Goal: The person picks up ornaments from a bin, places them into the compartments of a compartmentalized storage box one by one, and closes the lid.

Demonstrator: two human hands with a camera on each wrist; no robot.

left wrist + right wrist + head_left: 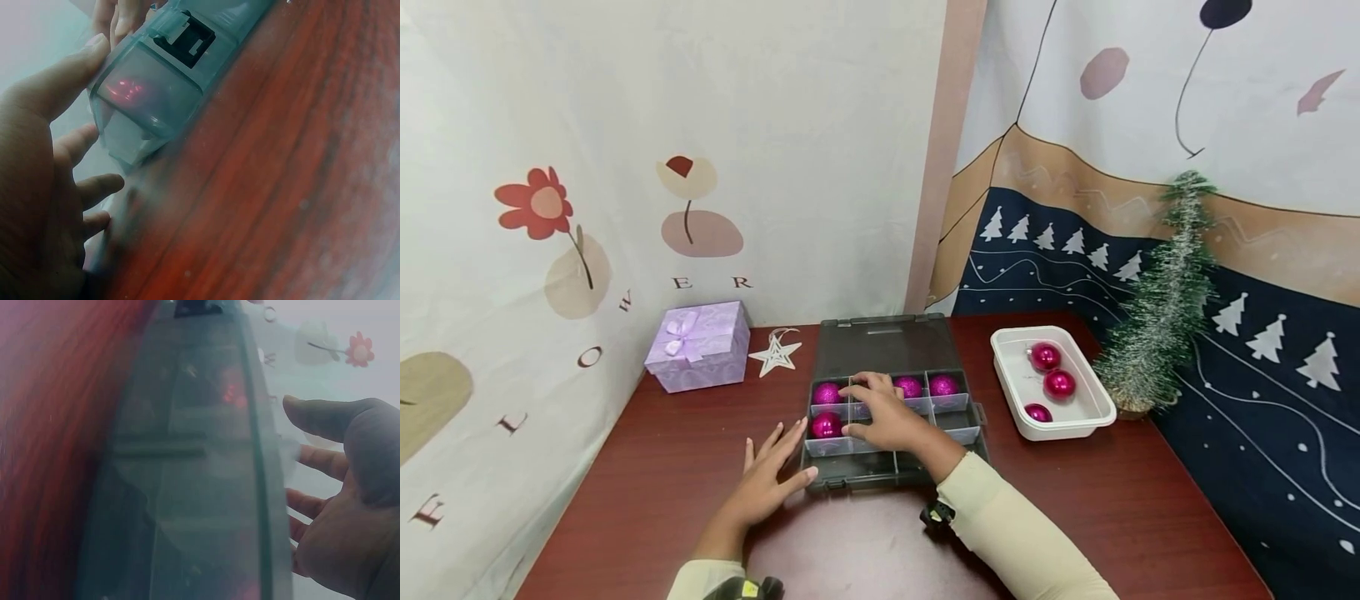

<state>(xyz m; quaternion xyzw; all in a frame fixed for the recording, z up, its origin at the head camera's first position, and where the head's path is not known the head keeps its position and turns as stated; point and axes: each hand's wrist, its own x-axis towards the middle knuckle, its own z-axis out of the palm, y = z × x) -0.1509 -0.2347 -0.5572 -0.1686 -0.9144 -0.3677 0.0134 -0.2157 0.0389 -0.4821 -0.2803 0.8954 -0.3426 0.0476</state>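
Observation:
An organizer box (865, 462) of dark clear plastic stands with its lid up and holds several magenta baubles, including a glittery one (827, 393) at back left and a shiny one (827, 426) in front of it. My right hand (887, 417) reaches over the second column, thumb and fingers spread; it partly covers the compartments beneath. In the right wrist view its thumb and fingers stand apart above the box rim with no bauble visible between them. My left hand (763, 483) rests with extended fingers at the box's left front corner, thumb by the front edge.
Right of the box, a white plastic tray (1015, 408) holds three shiny magenta baubles. A small tinsel tree (1165, 325) stands beyond it. At back left are a lilac gift box (700, 346) and a white star ornament (776, 355). Printed cloth hangs behind the table.

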